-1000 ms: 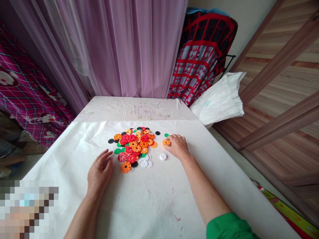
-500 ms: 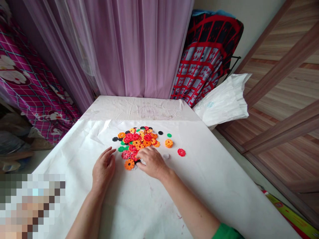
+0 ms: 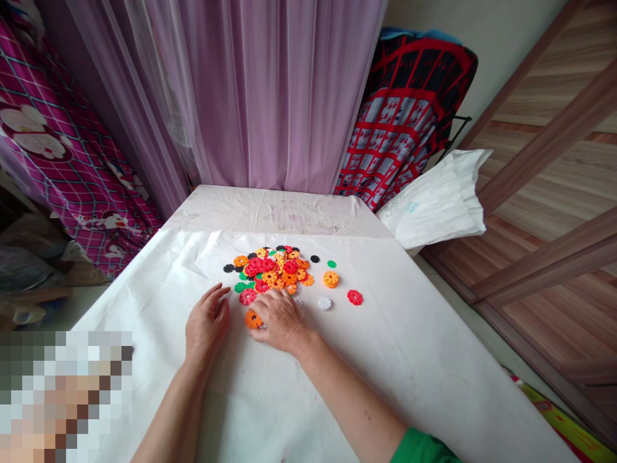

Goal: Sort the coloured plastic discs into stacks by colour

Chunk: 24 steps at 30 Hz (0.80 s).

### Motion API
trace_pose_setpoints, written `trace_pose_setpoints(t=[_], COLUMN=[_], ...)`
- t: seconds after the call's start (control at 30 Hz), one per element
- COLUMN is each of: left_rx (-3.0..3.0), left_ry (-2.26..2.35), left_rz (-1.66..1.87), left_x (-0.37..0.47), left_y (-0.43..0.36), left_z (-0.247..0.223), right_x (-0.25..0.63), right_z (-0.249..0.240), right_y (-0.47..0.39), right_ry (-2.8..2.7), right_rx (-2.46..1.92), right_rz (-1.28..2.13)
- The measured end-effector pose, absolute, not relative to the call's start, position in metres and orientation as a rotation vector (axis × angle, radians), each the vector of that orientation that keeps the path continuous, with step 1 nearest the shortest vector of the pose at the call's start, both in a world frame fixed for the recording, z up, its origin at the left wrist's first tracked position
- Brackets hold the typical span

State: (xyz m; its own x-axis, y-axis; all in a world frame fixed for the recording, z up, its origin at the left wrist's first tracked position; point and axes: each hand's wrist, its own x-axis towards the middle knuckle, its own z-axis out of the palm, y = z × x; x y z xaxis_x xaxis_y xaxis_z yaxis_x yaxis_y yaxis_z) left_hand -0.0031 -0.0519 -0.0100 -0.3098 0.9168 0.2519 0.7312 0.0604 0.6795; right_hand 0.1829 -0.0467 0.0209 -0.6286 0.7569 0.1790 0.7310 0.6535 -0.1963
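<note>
A pile of notched plastic discs [image 3: 270,265] in red, orange, yellow, green, black and white lies on the white-covered table. My right hand [image 3: 279,319] is at the near edge of the pile, thumb and fingers closing around the edge of a large orange notched disc [image 3: 252,319]. Its fingers partly hide that disc and the ones beneath. Left of the pile, my left hand [image 3: 207,320] rests on its side with fingers loosely stretched and apart, holding nothing. Right of the pile sit a small orange stack [image 3: 330,279], a white disc [image 3: 324,303] and a red disc [image 3: 355,297].
A green disc [image 3: 331,263] and a black disc [image 3: 315,258] lie separately near the pile. At the table's right edge stands a white bag [image 3: 438,202]. Purple curtains [image 3: 279,96] hang behind the table [image 3: 385,373]. A wooden cabinet [image 3: 554,225] is on the right.
My right hand has moved left and nearer along the pile, onto the large orange disc, uncovering the white disc at right. The view has shifted slightly; my left hand stays by the pile.
</note>
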Motion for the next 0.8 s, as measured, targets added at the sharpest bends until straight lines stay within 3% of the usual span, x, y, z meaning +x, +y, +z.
trace_pose_setpoints(t=[0.27, 0.57, 0.8], left_rx=[1.708, 1.74, 1.749], left_ry=[2.128, 2.125, 2.134], left_rz=[1.051, 0.998, 0.968], left_x=[-0.005, -0.007, -0.007], left_y=[-0.053, -0.053, -0.053], left_z=[-0.01, -0.009, -0.008], right_x=[0.184, 0.309, 0.331], right_z=[0.02, 0.018, 0.004], right_y=[-0.044, -0.007, -0.004], right_ry=[-2.495, -1.806, -1.783], right_rx=[-1.185, -1.723, -1.809], right_rz=[0.178, -0.013, -0.036])
